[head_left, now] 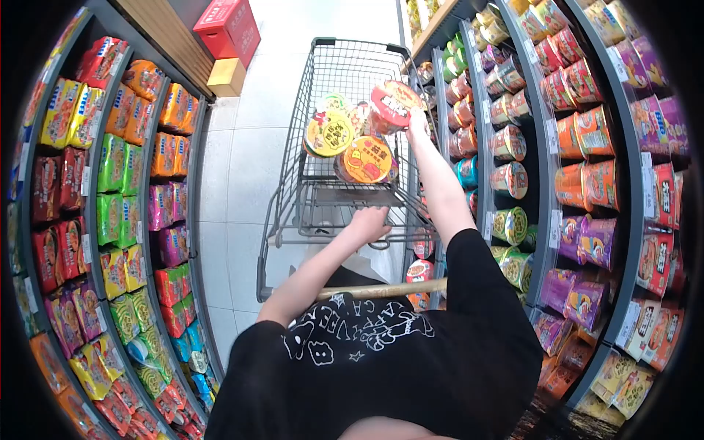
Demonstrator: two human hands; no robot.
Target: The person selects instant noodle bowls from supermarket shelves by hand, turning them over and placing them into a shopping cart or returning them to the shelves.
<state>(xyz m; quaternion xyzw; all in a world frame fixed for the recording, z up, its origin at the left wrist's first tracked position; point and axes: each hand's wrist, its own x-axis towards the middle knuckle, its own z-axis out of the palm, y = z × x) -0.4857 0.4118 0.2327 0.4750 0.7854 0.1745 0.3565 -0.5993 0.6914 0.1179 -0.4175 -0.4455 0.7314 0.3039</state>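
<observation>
Red tub (392, 106): far right of the cart (326, 42), apparently raised above the yellow tub (339, 132) and orange tub (367, 160).
Right hand (417, 125): gripping the red tub's right side.
Left hand (371, 224): at the cart's near end, fingers bent; cannot tell if gripping.
Handling (est.): light, stiffish wall, dents if squeezed, smooth.
Hold: sides, below rim.

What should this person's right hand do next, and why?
Probably lower the red-and-white round tub into the dark wire shopping cart: the right hand grips it, apparently above the cart, where a yellow-topped round tub and an orange-topped round tub lie.
</observation>
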